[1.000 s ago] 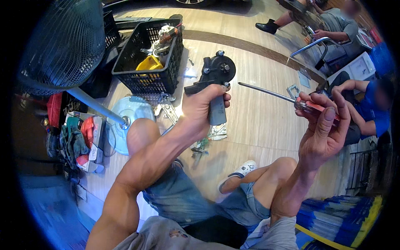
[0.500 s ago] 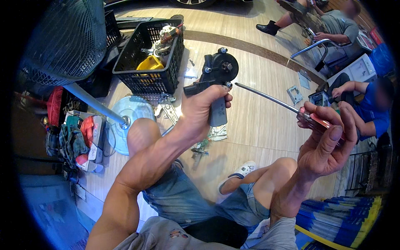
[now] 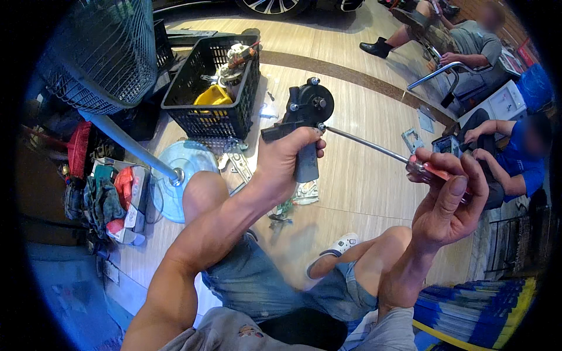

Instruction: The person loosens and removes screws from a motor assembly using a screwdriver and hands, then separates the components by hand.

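My left hand (image 3: 285,158) is closed around the body of a black geared motor (image 3: 308,109), held up in front of me. Its round gear housing points up and away, with silvery mounting studs around it. The fingers behind it are mostly hidden. In my right hand (image 3: 448,202) is a screwdriver (image 3: 367,143) with a clear red handle, gripped between thumb and fingers. The shaft slants up to the left, and its tip appears to meet the mounting stud beside my left thumb.
A black plastic crate (image 3: 211,120) of parts stands beyond my left arm. Left of it are a fan (image 3: 99,64) on a round base and a box of rags (image 3: 136,205). Metal parts (image 3: 237,164) lie on the floor. Two people sit at the right, one handling a device (image 3: 446,143).
The screwdriver has moved left, so its tip now reaches the motor's stud. My left hand keeps hold of the motor, shifting slightly with the view.
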Demonstrator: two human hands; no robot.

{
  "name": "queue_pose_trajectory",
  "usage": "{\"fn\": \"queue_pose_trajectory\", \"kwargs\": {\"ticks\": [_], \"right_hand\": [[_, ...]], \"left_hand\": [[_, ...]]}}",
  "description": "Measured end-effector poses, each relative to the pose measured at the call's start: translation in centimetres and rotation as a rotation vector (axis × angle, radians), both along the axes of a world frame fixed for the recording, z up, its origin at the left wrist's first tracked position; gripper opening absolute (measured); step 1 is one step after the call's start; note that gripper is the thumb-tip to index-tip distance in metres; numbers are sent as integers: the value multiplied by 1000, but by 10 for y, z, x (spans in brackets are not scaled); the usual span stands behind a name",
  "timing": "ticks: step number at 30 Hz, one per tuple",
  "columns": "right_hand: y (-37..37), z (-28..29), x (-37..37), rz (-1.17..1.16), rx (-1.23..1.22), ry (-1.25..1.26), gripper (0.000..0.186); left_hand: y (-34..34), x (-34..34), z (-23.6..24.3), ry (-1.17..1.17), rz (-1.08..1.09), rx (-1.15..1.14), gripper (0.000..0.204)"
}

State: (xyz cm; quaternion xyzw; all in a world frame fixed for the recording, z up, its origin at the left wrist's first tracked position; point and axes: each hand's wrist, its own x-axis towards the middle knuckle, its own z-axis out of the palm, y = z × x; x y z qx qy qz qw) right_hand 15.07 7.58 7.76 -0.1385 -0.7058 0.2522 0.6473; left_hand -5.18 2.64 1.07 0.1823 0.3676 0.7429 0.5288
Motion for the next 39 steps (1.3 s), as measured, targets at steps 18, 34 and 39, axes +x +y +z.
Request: {"fn": "queue_pose_trajectory", "kwargs": {"ticks": [18, 34, 39], "right_hand": [[-1, 1, 3, -24, 117, -164, 33], [8, 2, -5, 167, -103, -153, 35], [6, 6, -6, -52, 38, -280, 40]], "left_hand": [[2, 1, -3, 101, 72, 44, 15], [2, 3, -2, 298, 184, -24, 14], [-2, 7, 3, 239, 225, 58, 14]]}}
